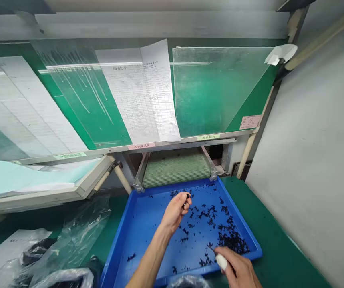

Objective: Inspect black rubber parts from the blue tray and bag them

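Note:
Over the middle of a blue tray (pixel 141 232), my left hand (pixel 176 210) is closed in a pinch on a small black part (pixel 188 195); the fingers cover most of it. My right hand (pixel 238 269) is low at the tray's near right edge, closed on a slim dark tool (pixel 211 249) whose tip points into the tray. Its exact kind cannot be made out. One finger of that hand wears a white covering (pixel 221 262). Small black parts (pixel 230 236) are scattered over the tray, densest in the near right corner.
A green ribbed conveyor belt (pixel 176 166) ends at the tray's far edge. Papers (pixel 147 96) hang on a green board above. Clear plastic bags (pixel 72 236) lie at left, below a slanted shelf (pixel 69 192). A pale wall (pixel 316 140) stands at right.

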Action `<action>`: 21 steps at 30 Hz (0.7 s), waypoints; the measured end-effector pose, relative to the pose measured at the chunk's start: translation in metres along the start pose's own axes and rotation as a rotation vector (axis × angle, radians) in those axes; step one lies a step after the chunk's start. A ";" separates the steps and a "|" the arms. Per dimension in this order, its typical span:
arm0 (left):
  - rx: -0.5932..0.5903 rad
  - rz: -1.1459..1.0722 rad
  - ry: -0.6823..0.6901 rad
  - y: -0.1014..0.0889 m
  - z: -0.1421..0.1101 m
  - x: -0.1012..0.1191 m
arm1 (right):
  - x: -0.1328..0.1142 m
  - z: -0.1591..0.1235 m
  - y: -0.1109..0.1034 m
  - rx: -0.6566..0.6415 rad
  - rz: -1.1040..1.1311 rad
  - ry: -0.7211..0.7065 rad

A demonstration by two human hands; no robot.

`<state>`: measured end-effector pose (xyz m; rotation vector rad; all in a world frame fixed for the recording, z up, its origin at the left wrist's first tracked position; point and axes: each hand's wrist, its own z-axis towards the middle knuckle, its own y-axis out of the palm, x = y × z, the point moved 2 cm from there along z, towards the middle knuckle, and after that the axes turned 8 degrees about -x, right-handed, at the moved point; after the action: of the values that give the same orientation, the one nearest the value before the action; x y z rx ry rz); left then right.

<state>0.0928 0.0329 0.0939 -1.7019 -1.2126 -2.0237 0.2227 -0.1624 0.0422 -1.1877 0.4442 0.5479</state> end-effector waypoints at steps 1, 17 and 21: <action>-0.012 -0.055 -0.010 0.010 -0.014 -0.008 | -0.005 -0.001 -0.004 0.031 -0.027 -0.022; 0.061 -0.274 -0.001 0.094 -0.127 -0.036 | -0.091 -0.023 -0.034 0.272 -0.336 0.080; 0.097 -0.141 0.039 0.096 -0.136 -0.039 | -0.100 -0.026 -0.038 0.278 -0.421 0.053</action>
<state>0.0698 -0.1360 0.1034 -1.5655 -1.4292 -2.0294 0.1661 -0.2143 0.1214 -0.9909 0.2911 0.0871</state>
